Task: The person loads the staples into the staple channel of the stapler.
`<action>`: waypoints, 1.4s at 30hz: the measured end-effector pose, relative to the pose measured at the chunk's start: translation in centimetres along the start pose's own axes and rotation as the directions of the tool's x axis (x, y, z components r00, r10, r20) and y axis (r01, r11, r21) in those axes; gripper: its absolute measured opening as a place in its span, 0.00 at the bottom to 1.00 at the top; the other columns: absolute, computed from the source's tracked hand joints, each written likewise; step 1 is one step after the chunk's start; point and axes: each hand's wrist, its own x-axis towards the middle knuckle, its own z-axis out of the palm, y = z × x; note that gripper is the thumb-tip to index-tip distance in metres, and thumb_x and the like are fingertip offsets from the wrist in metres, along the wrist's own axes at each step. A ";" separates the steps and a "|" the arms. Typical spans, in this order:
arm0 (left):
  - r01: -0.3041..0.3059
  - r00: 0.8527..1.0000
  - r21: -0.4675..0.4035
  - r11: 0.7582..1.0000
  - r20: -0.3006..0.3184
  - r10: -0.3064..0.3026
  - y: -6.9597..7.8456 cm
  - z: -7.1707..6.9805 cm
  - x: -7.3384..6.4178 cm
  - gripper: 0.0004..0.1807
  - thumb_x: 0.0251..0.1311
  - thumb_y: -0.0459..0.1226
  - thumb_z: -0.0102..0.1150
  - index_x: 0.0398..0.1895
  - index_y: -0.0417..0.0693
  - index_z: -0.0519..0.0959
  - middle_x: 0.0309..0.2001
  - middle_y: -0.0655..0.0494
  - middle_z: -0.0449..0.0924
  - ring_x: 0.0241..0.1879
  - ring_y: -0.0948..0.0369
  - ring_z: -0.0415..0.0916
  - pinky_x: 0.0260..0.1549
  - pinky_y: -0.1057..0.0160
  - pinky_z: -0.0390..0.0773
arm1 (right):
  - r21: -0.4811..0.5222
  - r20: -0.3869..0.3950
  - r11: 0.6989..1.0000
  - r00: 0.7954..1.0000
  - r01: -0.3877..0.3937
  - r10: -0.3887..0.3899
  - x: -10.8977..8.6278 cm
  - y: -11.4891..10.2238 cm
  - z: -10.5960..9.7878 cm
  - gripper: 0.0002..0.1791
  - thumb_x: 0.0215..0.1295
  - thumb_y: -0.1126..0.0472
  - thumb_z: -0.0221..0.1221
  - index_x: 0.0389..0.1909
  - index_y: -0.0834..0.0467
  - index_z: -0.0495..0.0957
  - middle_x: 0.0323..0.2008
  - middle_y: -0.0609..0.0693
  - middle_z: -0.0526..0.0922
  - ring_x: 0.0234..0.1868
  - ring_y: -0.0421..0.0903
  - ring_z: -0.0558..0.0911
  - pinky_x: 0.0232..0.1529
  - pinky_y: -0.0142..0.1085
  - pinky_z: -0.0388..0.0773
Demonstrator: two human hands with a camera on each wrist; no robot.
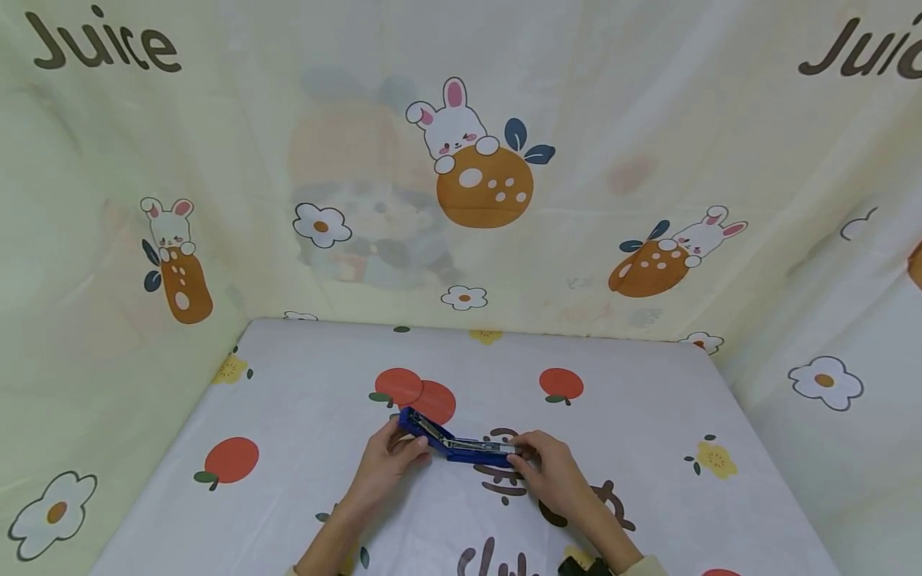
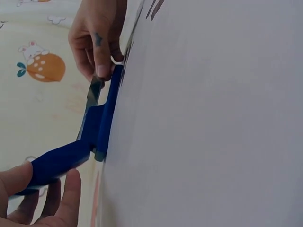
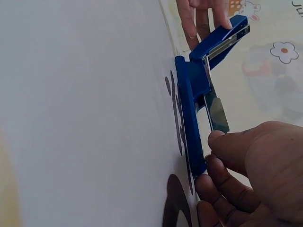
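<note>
A blue stapler (image 1: 479,459) is swung wide open low over the table, its top arm angled up to the left and its base lying along the cloth. The left hand (image 1: 382,468) grips the end of the raised top arm (image 2: 61,163), thumb on one side and fingers on the other. At the opposite end, the right hand (image 1: 558,474) pinches with thumb and fingers where the metal magazine (image 3: 217,116) ends. That magazine stands apart from the blue base (image 3: 190,118), and the right fingertips are right at the base's tip.
A white cloth printed with fruit and lettering covers the table (image 1: 302,416). Pale curtains (image 1: 374,48) with rabbit and flower prints hang behind the table and on both sides. A dark object (image 1: 585,566) shows by the right wrist at the bottom edge.
</note>
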 end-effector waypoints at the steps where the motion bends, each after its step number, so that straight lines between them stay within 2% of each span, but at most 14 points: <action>1: -0.001 1.000 0.005 1.000 0.000 0.001 0.0 0.1 0.0 0.32 0.74 0.39 0.64 0.77 0.40 0.68 0.67 0.38 0.78 0.60 0.52 0.83 0.57 0.61 0.88 | 0.001 -0.002 1.000 1.000 0.000 0.000 0.0 0.0 0.0 0.11 0.67 0.64 0.71 0.48 0.55 0.86 0.38 0.43 0.85 0.37 0.34 0.77 0.39 0.27 0.82; 17: -0.062 0.998 0.025 0.998 0.007 0.062 0.1 0.9 0.0 0.28 0.74 0.35 0.63 0.74 0.37 0.71 0.65 0.36 0.79 0.61 0.46 0.83 0.58 0.56 0.87 | 0.006 0.017 1.000 1.000 -0.008 0.007 0.0 0.1 -0.1 0.10 0.68 0.63 0.70 0.49 0.55 0.85 0.38 0.45 0.85 0.38 0.35 0.77 0.40 0.27 0.82; 27: -0.102 0.995 0.066 0.993 -0.001 0.102 0.0 1.6 0.2 0.26 0.74 0.33 0.62 0.73 0.38 0.73 0.63 0.35 0.80 0.59 0.47 0.83 0.55 0.61 0.89 | 0.001 -0.005 1.000 1.000 0.029 -0.029 0.1 0.5 0.2 0.10 0.67 0.63 0.71 0.47 0.56 0.85 0.37 0.43 0.84 0.37 0.33 0.77 0.39 0.28 0.81; 34: -0.093 0.996 0.101 0.991 -0.003 0.094 0.3 2.1 0.3 0.26 0.74 0.34 0.62 0.73 0.41 0.74 0.66 0.36 0.79 0.61 0.48 0.81 0.54 0.65 0.88 | -0.003 0.005 1.000 1.000 0.021 -0.021 0.1 0.3 0.0 0.10 0.68 0.64 0.70 0.48 0.56 0.85 0.37 0.43 0.84 0.37 0.33 0.77 0.39 0.28 0.81; 42: -0.077 0.997 0.119 0.990 -0.004 0.078 0.3 2.2 0.3 0.26 0.74 0.36 0.63 0.73 0.43 0.75 0.68 0.38 0.79 0.66 0.44 0.78 0.55 0.62 0.89 | 0.005 0.014 1.000 1.000 -0.011 0.011 0.2 0.3 0.1 0.10 0.68 0.63 0.71 0.48 0.55 0.85 0.37 0.43 0.84 0.38 0.33 0.77 0.40 0.28 0.81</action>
